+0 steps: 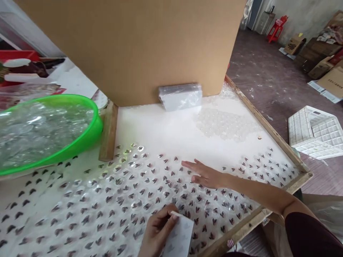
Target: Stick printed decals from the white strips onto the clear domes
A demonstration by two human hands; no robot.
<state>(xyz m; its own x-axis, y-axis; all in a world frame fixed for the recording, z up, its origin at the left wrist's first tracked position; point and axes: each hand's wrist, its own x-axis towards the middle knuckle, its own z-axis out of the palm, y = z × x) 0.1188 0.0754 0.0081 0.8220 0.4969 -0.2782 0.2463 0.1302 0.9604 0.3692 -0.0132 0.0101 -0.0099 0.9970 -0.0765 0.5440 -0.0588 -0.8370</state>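
My left hand (pixel 160 228) is at the bottom middle, thumb and fingers pinched on the top edge of a white sticker sheet (pixel 180 233). Faint grey repeated marks show on the sheet. To the right and farther out, my right hand (pixel 203 175) is spread flat, palm down, just over the tabletop, with no object seen in it. Whether it touches the surface I cannot tell. Around both hands lie many clear round plastic pieces (pixel 147 206) in a single layer, bearing small dark bird-like or leaf-like marks.
Wooden rails (pixel 268 132) edge the white tabletop (pixel 155 126). A large cardboard sheet (pixel 150 46) stands behind a plastic-wrapped white pack (pixel 180 98). Unmarked clear pieces (pixel 227 125) lie right. A green basin (pixel 98 123) of clear plastic stands left; a white crate (pixel 302 132) is on the floor.
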